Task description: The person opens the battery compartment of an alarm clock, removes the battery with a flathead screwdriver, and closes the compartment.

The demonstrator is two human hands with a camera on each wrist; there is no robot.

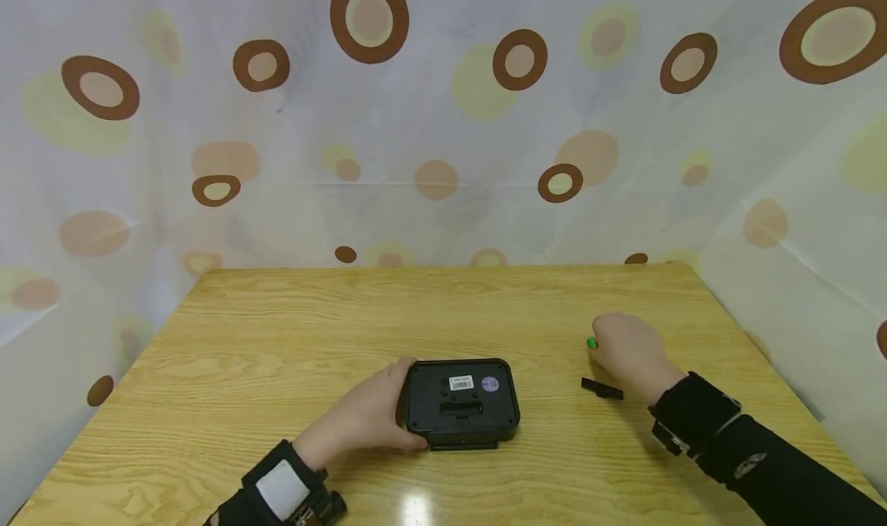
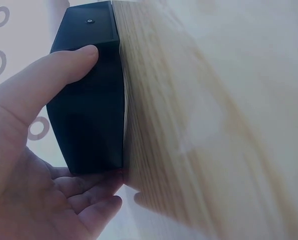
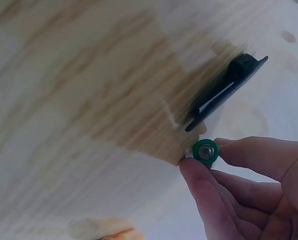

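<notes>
A black box-shaped electronic device (image 1: 430,409) lies on the table with its back up, showing a white barcode label, a round purple sticker and an uncovered battery slot (image 1: 461,408). My left hand (image 1: 370,412) grips its left end; in the left wrist view the thumb lies along one side of the black casing (image 2: 91,120) and the fingers are at its far edge. Further right, my right hand (image 1: 630,350) pinches a small green battery (image 3: 205,151) between thumb and fingers, its metal end facing the right wrist camera. A small black battery cover (image 1: 601,389) lies close to that hand.
The wood-grain table (image 1: 305,318) carries these things. A white curtain (image 1: 430,110) with brown, peach and yellow circles hangs behind it and along both sides. Black bands with cameras are strapped round both wrists.
</notes>
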